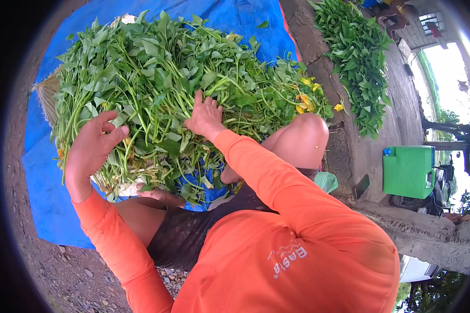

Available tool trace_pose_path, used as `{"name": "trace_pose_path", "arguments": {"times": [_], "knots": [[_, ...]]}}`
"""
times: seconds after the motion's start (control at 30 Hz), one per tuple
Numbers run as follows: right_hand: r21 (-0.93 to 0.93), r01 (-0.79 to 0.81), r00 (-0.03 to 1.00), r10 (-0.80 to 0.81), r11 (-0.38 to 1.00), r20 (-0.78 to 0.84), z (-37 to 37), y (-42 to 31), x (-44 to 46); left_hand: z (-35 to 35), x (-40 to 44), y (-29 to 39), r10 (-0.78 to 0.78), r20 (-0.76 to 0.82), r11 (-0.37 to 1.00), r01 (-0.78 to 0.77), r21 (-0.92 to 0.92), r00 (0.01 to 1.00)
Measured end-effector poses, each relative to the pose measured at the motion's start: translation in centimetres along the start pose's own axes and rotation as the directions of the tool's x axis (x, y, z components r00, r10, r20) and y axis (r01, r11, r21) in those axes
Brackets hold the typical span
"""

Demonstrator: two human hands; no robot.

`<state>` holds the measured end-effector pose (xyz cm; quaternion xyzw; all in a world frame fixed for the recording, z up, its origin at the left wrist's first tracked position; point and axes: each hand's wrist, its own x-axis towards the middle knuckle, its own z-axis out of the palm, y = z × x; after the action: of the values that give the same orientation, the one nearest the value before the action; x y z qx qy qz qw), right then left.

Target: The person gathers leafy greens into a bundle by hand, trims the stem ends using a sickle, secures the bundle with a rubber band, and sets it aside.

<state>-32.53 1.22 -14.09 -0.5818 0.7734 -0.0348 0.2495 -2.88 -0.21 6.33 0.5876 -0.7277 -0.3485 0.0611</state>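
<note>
A large heap of green leafy stems (156,73) lies over a blue tarp (47,208). My left hand (96,143) hovers at the heap's left side, fingers apart and slightly curled, holding nothing. Near the middle of the pile, my right hand (206,115) rests on the stems with its fingers spread. No stem is visibly gripped in it. Yellow leaves (305,101) show at the heap's right end.
More leafy greens (355,62) lie on the concrete at the upper right. A green plastic container (408,171) stands at the right by a concrete ledge (423,229). Part of another person (397,13) appears at the top right. My bent knees border the heap.
</note>
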Motion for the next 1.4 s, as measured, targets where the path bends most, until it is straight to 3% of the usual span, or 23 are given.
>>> {"name": "trace_pose_path", "arguments": {"times": [0.07,0.17,0.23,0.37,0.43,0.47,0.57,0.6,0.7,0.73,0.77,0.83,0.93,1.0,1.07,1.2,1.3,1.33,1.4], "knots": [[-0.081,0.018,1.0,-0.02,0.997,-0.023,0.7,0.2,0.7,-0.2,-0.1,-0.8,-0.01,-0.019,1.0,0.01,0.007,1.0],[-0.018,-0.054,0.998,0.055,0.998,0.041,-1.0,-0.8,-0.3,-1.0,-0.5,-1.0,-0.008,-0.071,0.999,0.012,0.048,0.997],[-0.045,-0.021,1.0,0.021,0.999,0.009,0.3,-0.1,1.7,-1.0,-0.9,-0.7,0.014,-0.101,0.997,-0.006,0.081,0.995],[0.135,-0.048,0.98,0.021,0.99,0.196,-4.5,-0.9,3.5,-1.4,-1.3,-0.3,-0.064,-0.031,0.996,0.066,0.058,0.997],[0.54,-0.01,0.986,-0.082,0.842,0.147,-6.1,0.3,4.6,-1.5,-1.6,-0.9,-0.061,-0.074,0.998,0.063,0.027,0.995],[0.664,-0.026,0.955,-0.176,0.748,0.237,-7.8,0.8,5.3,-1.5,-1.7,-1.0,-0.052,-0.093,0.998,0.054,0.025,0.994],[0.9,-0.201,0.865,-0.362,0.387,0.349,-13.2,-0.5,3.3,-1.5,-2.0,-1.1,-0.009,-0.152,0.998,0.019,0.064,0.988],[0.9,-0.233,0.815,-0.431,0.369,0.388,-12.9,0.4,4.2,-1.5,-2.0,-0.9,-0.01,-0.152,0.997,0.021,0.068,0.988],[0.752,-0.296,0.878,-0.142,0.589,0.458,-11.2,1.3,3.8,-1.4,-2.2,-0.6,0.013,-0.15,0.996,0.0,0.086,0.989],[0.656,-0.15,0.985,0.054,0.739,0.165,-8.1,2.4,3.8,-1.5,-2.2,-0.8,0.023,-0.149,0.996,-0.009,0.092,0.989],[0.482,-0.048,0.991,-0.018,0.875,0.131,-7.0,4.0,4.3,-1.7,-2.1,-1.1,0.006,-0.128,0.996,0.005,0.086,0.992],[0.556,-0.103,0.991,0.035,0.825,0.133,-3.8,5.7,4.4,-1.7,-1.8,-1.4,-0.018,-0.064,0.997,0.023,0.078,0.998],[0.16,0.127,0.986,-0.106,0.979,-0.131,-4.6,6.3,2.9,-1.1,-2.5,-1.4,-0.017,-0.13,0.997,0.026,0.068,0.991],[0.6,0.019,1.0,-0.011,0.8,-0.018,-6.1,5.8,2.1,-1.2,-2.8,-1.3,-0.022,-0.138,0.997,0.032,0.069,0.99],[0.848,-0.138,0.99,0.038,0.513,0.138,-10.2,4.1,0.2,-1.4,-2.8,-1.3,-0.03,-0.121,0.996,0.04,0.078,0.992],[0.949,-0.023,0.992,-0.109,0.313,0.06,-19.7,4.5,-3.4,-1.4,-2.9,-1.0,-0.003,-0.143,0.995,0.017,0.098,0.99],[0.962,0.133,0.987,-0.119,0.238,-0.107,-25.0,5.1,-7.4,-1.4,-3.0,-0.5,0.022,-0.151,0.999,-0.015,0.042,0.988],[0.969,0.116,0.985,-0.151,0.219,-0.083,-25.0,5.1,-7.5,-0.6,-2.5,-1.0,0.141,-0.254,0.989,-0.146,-0.001,0.957],[0.982,0.071,0.977,-0.212,0.177,-0.032,-23.2,5.8,-7.3,0.5,-1.5,0.6,0.167,-0.197,0.937,-0.218,-0.274,0.966]]}}
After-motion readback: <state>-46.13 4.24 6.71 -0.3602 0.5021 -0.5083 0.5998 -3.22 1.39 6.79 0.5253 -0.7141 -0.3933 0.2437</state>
